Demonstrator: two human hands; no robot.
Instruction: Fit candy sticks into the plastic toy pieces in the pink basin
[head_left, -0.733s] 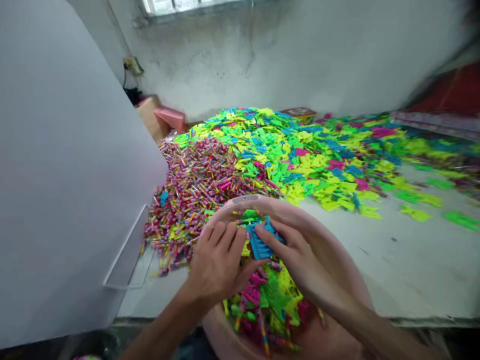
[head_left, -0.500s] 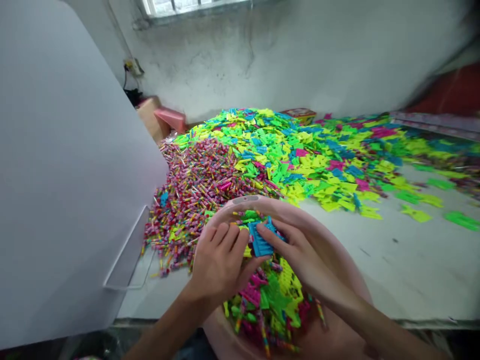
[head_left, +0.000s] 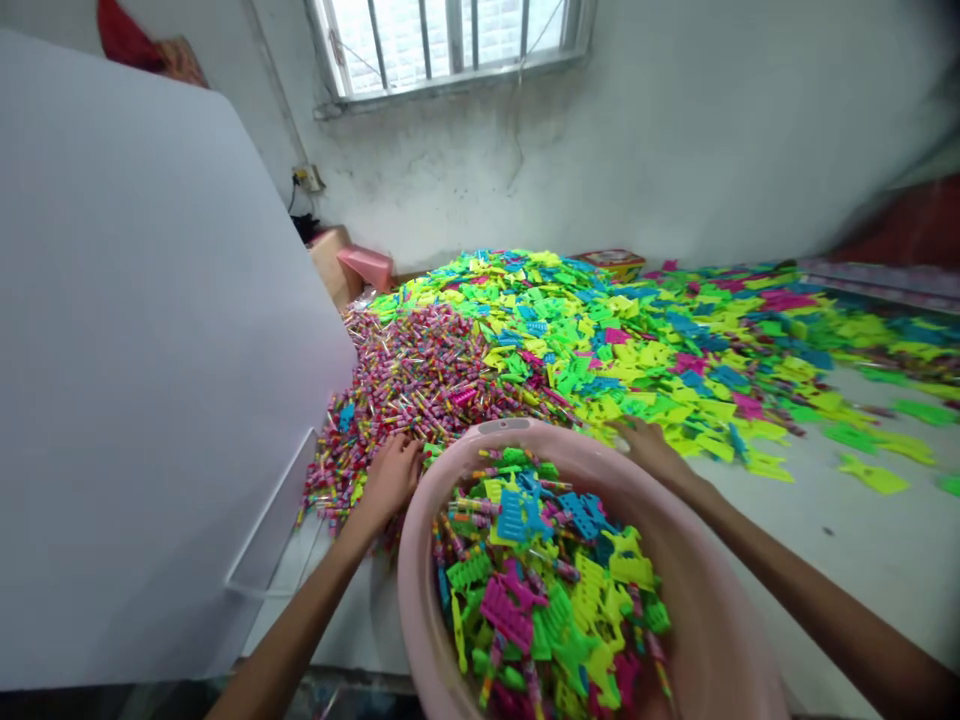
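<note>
while the left hand and right hand reach past a pink plastic basin: basin part filled

left fingers lie open on striped plastic sticks; right fingertips touch bright flat pieces, no pinch visible. mixed pieces fill the basin partway; far more lie heaped on the floor.

No text, label, brand or number can be read in this view. A small box at the foot of the back wall carries colourful printing, but it is too small and blurred to make out. The rim of the pink plastic basin has an oval patch, with no legible marking on it. The small wall fitting beneath the window shows nothing readable either.
</note>
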